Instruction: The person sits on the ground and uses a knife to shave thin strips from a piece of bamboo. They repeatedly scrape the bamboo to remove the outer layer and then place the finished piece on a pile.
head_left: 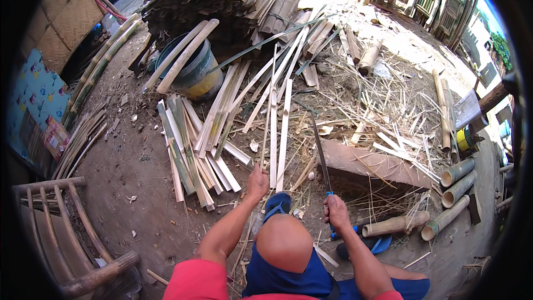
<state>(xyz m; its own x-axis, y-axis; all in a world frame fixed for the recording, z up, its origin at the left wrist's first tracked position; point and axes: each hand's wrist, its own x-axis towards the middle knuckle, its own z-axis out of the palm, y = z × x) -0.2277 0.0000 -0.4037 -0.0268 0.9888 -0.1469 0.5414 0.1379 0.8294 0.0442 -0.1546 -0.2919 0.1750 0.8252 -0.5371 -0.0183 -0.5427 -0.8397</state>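
Note:
My left hand (257, 182) is closed around the lower end of a thin bamboo strip (268, 108), which points away from me. In my right hand (336, 211) is a long blue-handled knife (321, 153), its narrow dark blade pointing forward, apart from the strip. Two pale split bamboo slats (283, 139) lie just right of the strip, ending near my blue slipper (277, 204). Left of my left hand, a loose pile of split bamboo slats (186, 150) rests on the ground. My fingers hide the grip ends of both held things.
A brown block (372, 161) lies right of the blade among shavings. Cut bamboo tubes (455, 189) lie at the right. A bucket (194, 72) holding two bamboo poles stands before a large bamboo stack (222, 11). A bamboo frame (61, 228) occupies the near left.

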